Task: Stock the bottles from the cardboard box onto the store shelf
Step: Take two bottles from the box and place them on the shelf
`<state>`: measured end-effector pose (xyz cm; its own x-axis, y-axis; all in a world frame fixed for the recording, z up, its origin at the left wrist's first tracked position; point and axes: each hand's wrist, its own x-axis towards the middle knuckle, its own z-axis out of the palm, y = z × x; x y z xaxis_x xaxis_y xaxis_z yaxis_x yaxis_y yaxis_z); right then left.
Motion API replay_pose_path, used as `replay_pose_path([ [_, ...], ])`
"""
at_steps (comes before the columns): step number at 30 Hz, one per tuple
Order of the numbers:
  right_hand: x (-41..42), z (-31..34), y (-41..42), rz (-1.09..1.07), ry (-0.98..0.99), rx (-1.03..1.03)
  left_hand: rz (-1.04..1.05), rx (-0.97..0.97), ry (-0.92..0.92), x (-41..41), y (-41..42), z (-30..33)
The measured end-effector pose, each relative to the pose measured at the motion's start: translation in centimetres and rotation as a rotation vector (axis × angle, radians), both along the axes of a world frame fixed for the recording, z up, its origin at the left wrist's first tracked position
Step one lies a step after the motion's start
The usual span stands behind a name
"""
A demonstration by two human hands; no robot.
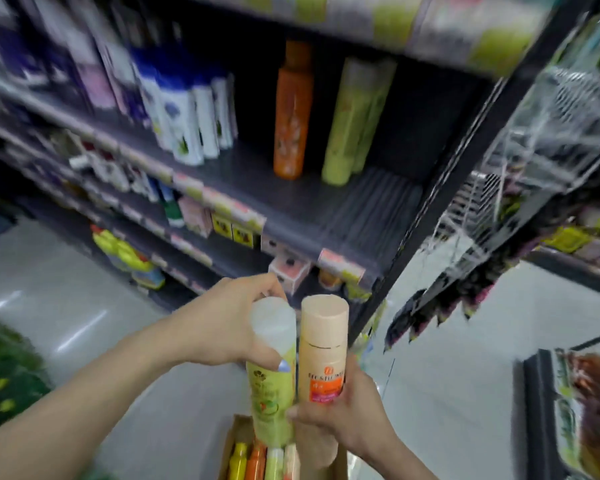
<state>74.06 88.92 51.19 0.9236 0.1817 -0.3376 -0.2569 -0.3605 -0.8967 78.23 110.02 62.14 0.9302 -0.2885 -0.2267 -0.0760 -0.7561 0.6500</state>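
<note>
My left hand (pixel 222 320) grips the upper part of a light green bottle with a pale cap (pixel 274 382). My right hand (pixel 343 410) holds a peach bottle with an orange label (pixel 323 348) upright, touching the green one. Both are held above the open cardboard box (pixel 231 441) at the bottom, where several yellow, orange and green bottles (pixel 257 462) stand. On the dark store shelf (pixel 326 209) above, an orange bottle (pixel 293 109) and green bottles (pixel 352 119) stand near the right end.
White and blue bottles (pixel 187 112) fill the shelf's left part. Lower shelves carry small boxes (pixel 288 268). Hanging plastic packets (pixel 534 150) are on a rack to the right. A grey tiled floor (pixel 66 289) lies below.
</note>
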Motion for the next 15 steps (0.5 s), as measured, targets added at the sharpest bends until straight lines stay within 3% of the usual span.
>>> replay_pose_path([
  [7,3.0,9.7,0.7,-0.095,-0.232,0.044,0.046,-0.059,-0.262,2.0,-0.8,10.8],
  [15,9.0,16.3,1.6,-0.328,-0.433,0.012,0.146,-0.148,-0.404,8.2,-2.3,15.3],
])
